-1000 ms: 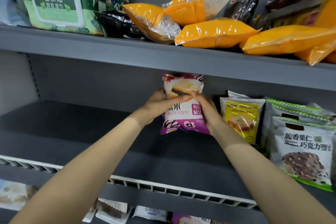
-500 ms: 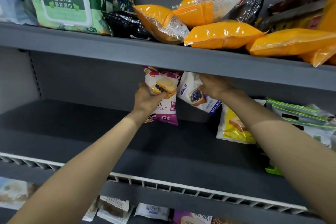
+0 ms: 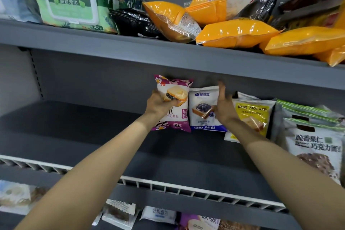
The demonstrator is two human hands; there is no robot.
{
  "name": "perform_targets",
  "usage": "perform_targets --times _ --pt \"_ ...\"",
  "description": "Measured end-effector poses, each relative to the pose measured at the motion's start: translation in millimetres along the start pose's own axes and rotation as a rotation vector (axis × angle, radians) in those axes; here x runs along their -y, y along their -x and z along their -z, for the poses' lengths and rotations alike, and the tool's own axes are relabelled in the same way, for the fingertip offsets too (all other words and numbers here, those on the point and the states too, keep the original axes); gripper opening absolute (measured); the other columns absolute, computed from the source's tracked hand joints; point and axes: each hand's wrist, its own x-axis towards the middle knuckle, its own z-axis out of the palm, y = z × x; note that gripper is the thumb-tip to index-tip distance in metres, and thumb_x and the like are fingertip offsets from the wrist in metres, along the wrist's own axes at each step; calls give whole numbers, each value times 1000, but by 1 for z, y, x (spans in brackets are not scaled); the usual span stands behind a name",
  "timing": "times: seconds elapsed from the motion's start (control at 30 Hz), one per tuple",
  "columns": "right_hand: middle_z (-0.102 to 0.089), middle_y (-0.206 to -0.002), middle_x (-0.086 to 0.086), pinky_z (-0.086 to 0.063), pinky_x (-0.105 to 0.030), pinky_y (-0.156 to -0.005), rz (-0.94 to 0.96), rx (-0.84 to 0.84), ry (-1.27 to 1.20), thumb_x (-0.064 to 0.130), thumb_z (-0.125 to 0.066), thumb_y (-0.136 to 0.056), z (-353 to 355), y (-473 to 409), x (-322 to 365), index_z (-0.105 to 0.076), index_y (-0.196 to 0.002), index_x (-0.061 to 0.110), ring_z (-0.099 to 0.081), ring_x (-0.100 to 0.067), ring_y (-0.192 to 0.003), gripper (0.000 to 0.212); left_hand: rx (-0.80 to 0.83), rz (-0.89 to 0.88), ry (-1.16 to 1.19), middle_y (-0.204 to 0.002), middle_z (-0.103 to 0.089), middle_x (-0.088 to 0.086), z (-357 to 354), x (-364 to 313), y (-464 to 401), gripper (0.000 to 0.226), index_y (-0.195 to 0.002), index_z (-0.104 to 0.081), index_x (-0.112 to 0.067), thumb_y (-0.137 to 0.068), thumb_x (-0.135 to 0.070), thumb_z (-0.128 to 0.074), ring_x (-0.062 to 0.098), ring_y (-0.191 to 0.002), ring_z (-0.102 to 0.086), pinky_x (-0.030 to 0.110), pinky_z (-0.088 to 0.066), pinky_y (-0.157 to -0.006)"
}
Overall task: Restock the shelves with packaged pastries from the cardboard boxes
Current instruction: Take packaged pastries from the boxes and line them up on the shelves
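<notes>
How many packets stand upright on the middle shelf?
6: purple packet, blue packet, yellow packet, one half hidden behind it, two chocolate packets at right. More may hide.

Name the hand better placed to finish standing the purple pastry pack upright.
Left. The left hand already grips the purple pack, while the right hand is open against the blue-and-white pack beside it.

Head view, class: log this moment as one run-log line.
left hand: grips purple toast packet, upright on middle shelf | right hand: open beside blue-and-white Molafei packet | stage: placing
</notes>
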Motion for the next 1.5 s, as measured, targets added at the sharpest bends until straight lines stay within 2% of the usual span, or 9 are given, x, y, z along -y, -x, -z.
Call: perform_targets --times 0.07,0.17,0.4,0.57,0.73,0.83,1.07,1.37,1.5 --pt "-10 -148 -30 -48 -37 -94 32 -80 312 -23 -54 -75 -7 5 -4 -2 -151 30 -43 -39 -126 106 22 -9 -16 -108 -65 6 -5 0 0 59 -115 -56 -7 -69 -33 -81 20 -103 -62 28 -51 -84" --pt "2 -154 -24 -35 -41 -109 157 -162 697 -3 -64 -80 -10 7 -7 -15 -149 23 -8 -39 -144 89 38 -5 -30 -109 -65 5 -11 -1 -1 57 -115 -56 -8 -70 -32 -81 20 -105 -61 27 -50 -85" --pt "6 -159 -8 -18 -39 -117 402 80 875 15 -64 -84 -18 7 -19 -2 -150 33 2 -26 -148 92 -11 32 -21 -116 -58 7 -15 -4 1 61 -122 -44 -5 -75 -24 -78 22 -111 -55 26 -43 -83" --pt "5 -159 -7 -16 -42 -117 289 109 813 8 -67 -79 -23 8 -22 -22 -144 28 0 -25 -148 81 -40 57 -1 -122 -56 11 -9 -4 -9 64 -126 -36 -6 -78 -21 -75 26 -114 -55 27 -43 -85" --pt "-14 -153 -12 -29 -42 -111 202 77 726 29 -60 -88 -26 9 -12 -28 -138 20 -15 -30 -144 59 152 181 -102 -130 -48 11 -16 14 -17 83 -137 -23 -7 -78 -33 -74 26 -118 -51 30 -45 -83" --pt "-20 -148 -14 -34 -40 -106 136 58 704 28 -64 -86 -29 10 -6 -25 -139 20 -24 -31 -140 66 224 140 -139 -132 -44 8 -21 21 -21 82 -136 -29 -7 -76 -41 -74 26 -119 -49 34 -45 -93" --pt "-21 -146 -15 -35 -41 -105 47 9 679 23 -64 -87 -32 22 6 -25 -139 18 -27 -31 -138 65 200 42 -157 -132 -50 11 -27 22 -29 75 -135 -27 -9 -80 -34 -72 29 -122 -51 33 -43 -88" --pt "-12 -154 -13 -17 -40 -115 21 10 468 9 -55 -90 -45 51 34 -23 -144 18 -16 -30 -143 63 171 1 -249 -140 -32 9 -22 22 -23 95 -140 -24 -7 -72 -46 -77 25 -131 -37 33 -39 -102" --pt "-18 -151 -13 -27 -38 -110 56 58 363 9 -58 -87 -46 67 47 -25 -145 15 -20 -31 -140 67 121 -88 -352 -142 -31 14 -9 20 0 77 -143 -23 -5 -84 -27 -68 29 -134 -30 33 -32 -108"
